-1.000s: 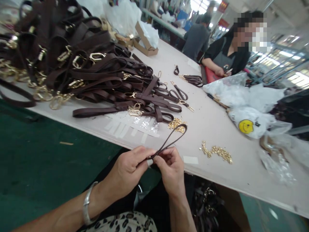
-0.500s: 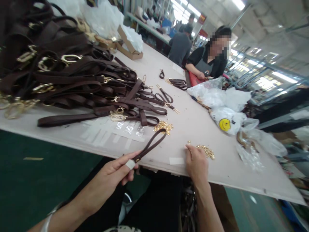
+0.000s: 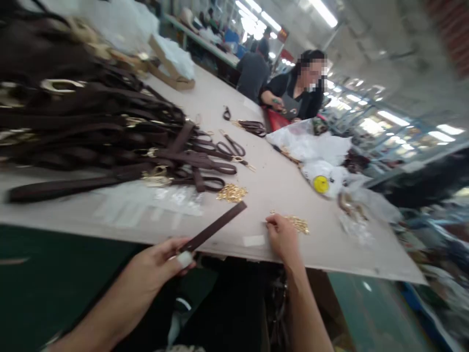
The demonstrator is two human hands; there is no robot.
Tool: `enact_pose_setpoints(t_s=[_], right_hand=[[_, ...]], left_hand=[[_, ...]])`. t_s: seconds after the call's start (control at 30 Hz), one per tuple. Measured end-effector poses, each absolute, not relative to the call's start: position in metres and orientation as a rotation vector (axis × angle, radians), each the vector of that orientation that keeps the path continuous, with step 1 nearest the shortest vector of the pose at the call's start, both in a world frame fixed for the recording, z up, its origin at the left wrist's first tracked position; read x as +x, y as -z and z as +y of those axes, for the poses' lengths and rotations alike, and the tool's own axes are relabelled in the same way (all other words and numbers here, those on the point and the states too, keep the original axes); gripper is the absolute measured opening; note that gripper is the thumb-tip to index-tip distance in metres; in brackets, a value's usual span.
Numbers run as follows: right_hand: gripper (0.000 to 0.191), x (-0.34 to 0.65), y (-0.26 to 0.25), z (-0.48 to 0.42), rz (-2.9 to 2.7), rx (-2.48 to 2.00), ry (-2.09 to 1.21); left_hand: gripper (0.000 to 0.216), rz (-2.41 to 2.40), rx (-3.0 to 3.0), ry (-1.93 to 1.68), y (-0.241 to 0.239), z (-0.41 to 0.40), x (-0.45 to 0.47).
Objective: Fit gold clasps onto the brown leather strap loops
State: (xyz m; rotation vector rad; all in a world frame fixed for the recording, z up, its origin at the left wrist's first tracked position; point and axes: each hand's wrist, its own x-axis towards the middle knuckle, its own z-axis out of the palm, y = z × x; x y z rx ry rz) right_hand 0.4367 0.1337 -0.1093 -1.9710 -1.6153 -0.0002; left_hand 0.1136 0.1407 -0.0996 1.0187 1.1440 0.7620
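Note:
My left hand (image 3: 166,261) is closed on a dark brown leather strap (image 3: 218,226), its thumb on top, with a piece of white tape wrapped round the thumb. The strap's flat side faces up and its free end points toward the far right. My right hand (image 3: 284,239) rests at the table top with thumb and fingertips pinched together; what they hold, if anything, is too small to make out. Right beside it lies a small pile of gold metal fittings (image 3: 301,225). A second heap of gold fittings (image 3: 232,192) lies beyond the strap's tip.
A large pile of brown leather straps (image 3: 91,132) with gold clasps covers the table's left. Plastic bags (image 3: 322,151) lie on the right, and an open cardboard box (image 3: 172,78) stands behind. Across the table (image 3: 256,188) a person (image 3: 293,98) works.
In my left hand the strap has turned: its loop showed open before, and now its flat side shows. My right hand stays pinched by the gold pile. The whole view has shifted.

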Motion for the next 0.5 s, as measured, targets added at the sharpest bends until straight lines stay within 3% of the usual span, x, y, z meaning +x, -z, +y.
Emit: enact_pose_setpoints(t_s=[0.13,0.3,0.5], right_hand=[[0.013,0.398,0.116,0.117,-1.484,-1.768,-0.159],[0.013,0.311,0.110,0.095,-1.479,-1.205,-0.426],[0.018,0.278,0.113,0.102,-1.610,-1.202,-0.399]], left_hand=[[0.027,1.025,0.874,-0.803,0.089,0.141,0.125],[0.021,0.962,0.894,-0.894,0.092,0.136,0.125],[0.017,0.920,1.069,-0.952,0.095,0.126,0.120]])
